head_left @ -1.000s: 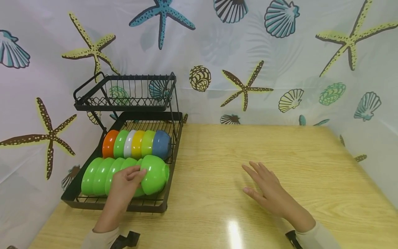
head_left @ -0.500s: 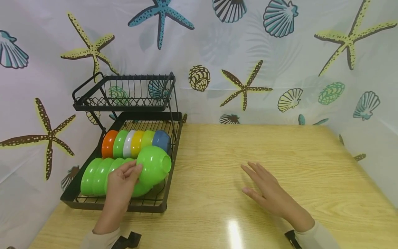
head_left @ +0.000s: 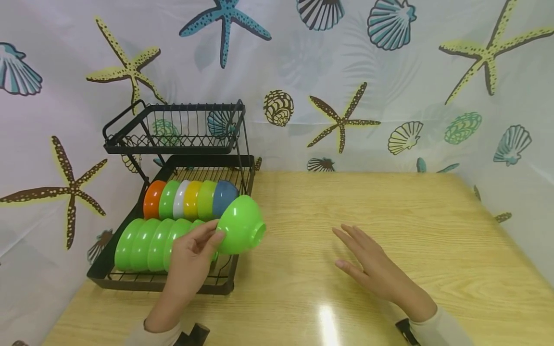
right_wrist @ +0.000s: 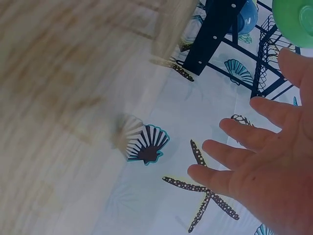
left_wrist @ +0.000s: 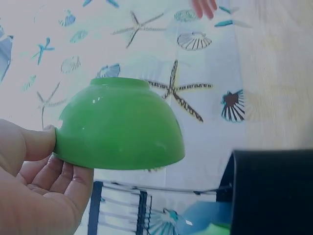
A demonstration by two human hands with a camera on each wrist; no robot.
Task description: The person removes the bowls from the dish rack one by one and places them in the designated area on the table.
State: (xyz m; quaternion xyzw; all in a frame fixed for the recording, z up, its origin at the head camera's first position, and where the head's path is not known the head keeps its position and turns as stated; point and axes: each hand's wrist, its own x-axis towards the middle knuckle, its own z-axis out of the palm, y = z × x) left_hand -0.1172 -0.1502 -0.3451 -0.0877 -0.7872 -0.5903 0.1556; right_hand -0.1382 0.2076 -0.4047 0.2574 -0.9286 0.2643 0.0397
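My left hand (head_left: 193, 254) pinches a green bowl (head_left: 241, 225) by its rim, thumb on one side and fingers on the other. The bowl is tilted, its foot facing right, over the right edge of the black dish rack (head_left: 212, 290). In the left wrist view the bowl (left_wrist: 120, 127) shows its outer side, with the thumb (left_wrist: 41, 143) against it near the rim. Behind the left hand stands a row of green bowls (head_left: 140, 245), partly hidden by that hand. My right hand (head_left: 368, 264) holds nothing, fingers spread, above the table's right half.
Farther back in the rack is a row of small bowls in orange, green, white, yellow, lime and blue (head_left: 224, 198). An upper rack tier (head_left: 169, 150) rises over the back. The wooden table (head_left: 303, 206) meets a curtain (head_left: 294, 53) printed with starfish and shells.
My left hand has lifted the green bowl out of the front row and carried it to the right, past the rack's edge. The right hand has barely moved.
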